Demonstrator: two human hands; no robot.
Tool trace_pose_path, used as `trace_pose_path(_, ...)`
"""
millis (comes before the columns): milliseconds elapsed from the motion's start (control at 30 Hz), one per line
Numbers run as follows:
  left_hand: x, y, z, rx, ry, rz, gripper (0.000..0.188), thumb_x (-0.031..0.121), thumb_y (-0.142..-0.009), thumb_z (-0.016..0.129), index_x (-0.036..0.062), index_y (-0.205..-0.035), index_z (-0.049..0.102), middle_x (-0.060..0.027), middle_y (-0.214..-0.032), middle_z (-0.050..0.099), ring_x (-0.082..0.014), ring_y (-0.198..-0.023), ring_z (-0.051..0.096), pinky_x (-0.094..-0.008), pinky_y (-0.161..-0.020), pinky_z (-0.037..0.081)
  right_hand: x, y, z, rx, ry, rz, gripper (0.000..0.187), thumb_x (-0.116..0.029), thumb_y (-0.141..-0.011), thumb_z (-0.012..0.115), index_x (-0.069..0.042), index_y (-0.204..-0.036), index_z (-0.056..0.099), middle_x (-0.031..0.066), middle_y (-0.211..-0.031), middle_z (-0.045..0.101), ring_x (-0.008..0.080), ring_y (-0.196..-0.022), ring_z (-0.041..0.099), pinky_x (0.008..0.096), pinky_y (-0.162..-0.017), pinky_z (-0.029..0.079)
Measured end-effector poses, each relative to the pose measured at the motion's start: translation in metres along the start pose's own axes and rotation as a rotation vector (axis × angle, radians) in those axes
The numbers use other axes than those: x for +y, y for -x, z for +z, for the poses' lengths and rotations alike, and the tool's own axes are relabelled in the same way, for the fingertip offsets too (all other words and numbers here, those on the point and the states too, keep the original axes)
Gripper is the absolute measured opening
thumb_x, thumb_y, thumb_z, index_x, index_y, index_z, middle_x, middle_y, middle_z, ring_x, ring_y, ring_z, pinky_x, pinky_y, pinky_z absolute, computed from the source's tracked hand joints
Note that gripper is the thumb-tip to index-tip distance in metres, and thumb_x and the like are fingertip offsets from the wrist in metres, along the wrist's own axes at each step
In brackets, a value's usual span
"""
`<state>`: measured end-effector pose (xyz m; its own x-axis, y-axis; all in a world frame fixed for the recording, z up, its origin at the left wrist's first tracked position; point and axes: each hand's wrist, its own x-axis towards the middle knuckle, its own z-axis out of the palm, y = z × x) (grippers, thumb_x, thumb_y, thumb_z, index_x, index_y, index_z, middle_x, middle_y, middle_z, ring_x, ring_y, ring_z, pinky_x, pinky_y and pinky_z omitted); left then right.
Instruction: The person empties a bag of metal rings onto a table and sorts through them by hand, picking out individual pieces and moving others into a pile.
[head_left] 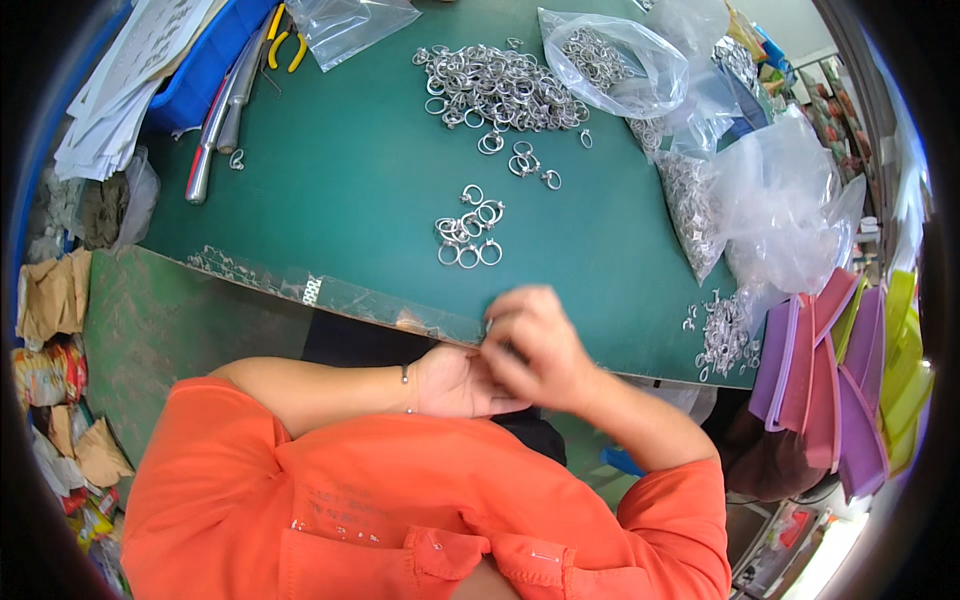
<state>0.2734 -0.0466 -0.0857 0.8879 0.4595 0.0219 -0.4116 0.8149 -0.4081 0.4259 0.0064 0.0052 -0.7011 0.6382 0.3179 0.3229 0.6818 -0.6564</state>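
My left hand (452, 382) lies palm up at the table's near edge, its fingers hidden behind the other hand. Over it, my right hand (535, 345) is closed with curled fingers. A tiny silvery glint shows at its fingertips, too small to name. Just beyond the hands is a small group of silver rings (468, 257) on the green table (340, 190). Farther back a large heap of silver rings (500, 90) is piled up, with a few loose rings (524, 160) in front of it.
Clear plastic bags of rings (690, 205) line the right side. Near the right corner small metal pieces (725, 335) lie beside purple and pink bins (825, 370). At the left are a tapered metal rod (205, 160), yellow-handled pliers (288, 50), a blue bin (215, 65) and papers (125, 95).
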Motion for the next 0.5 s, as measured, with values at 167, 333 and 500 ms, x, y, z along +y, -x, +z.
trace_pose_path(167, -0.001, -0.002, 0.017, 0.312, -0.036, -0.042, 0.041, 0.026, -0.102, 0.037, -0.0017, -0.129, 0.049, -0.0189, -0.131, 0.054, -0.032, -0.121, 0.054, -0.0473, -0.104, 0.045, 0.011, -0.015, -0.007, -0.066, 0.027, -0.183, 0.016, -0.003, -0.078, 0.066, -0.003, -0.093, 0.062, 0.0128, -0.108, 0.062, 0.0311, -0.106, 0.057, 0.0423, -0.09, 0.046)
trace_pose_path(333, 0.005, -0.001, 0.007, 0.421, -0.111, 0.004, 0.041, 0.022, -0.099, 0.048, -0.0089, -0.125, 0.051, -0.0231, -0.127, 0.056, -0.0361, -0.119, 0.055, -0.0464, -0.1, 0.049, 0.079, -0.102, -0.031, 0.091, 0.393, -0.066, 0.036, -0.015, -0.087, 0.064, -0.007, -0.122, 0.06, 0.0149, -0.131, 0.055, 0.0367, -0.123, 0.049, 0.046, -0.102, 0.04)
trace_pose_path(500, 0.009, 0.003, 0.008, 0.418, -0.129, 0.03, 0.039, 0.019, -0.098, 0.049, -0.0087, -0.126, 0.051, -0.0238, -0.126, 0.057, -0.0365, -0.119, 0.055, -0.0462, -0.1, 0.049, 0.085, -0.082, -0.042, -0.158, 0.16, -0.013, 0.029, -0.008, -0.089, 0.059, -0.003, -0.117, 0.062, 0.0144, -0.127, 0.057, 0.0329, -0.117, 0.053, 0.0398, -0.102, 0.04)
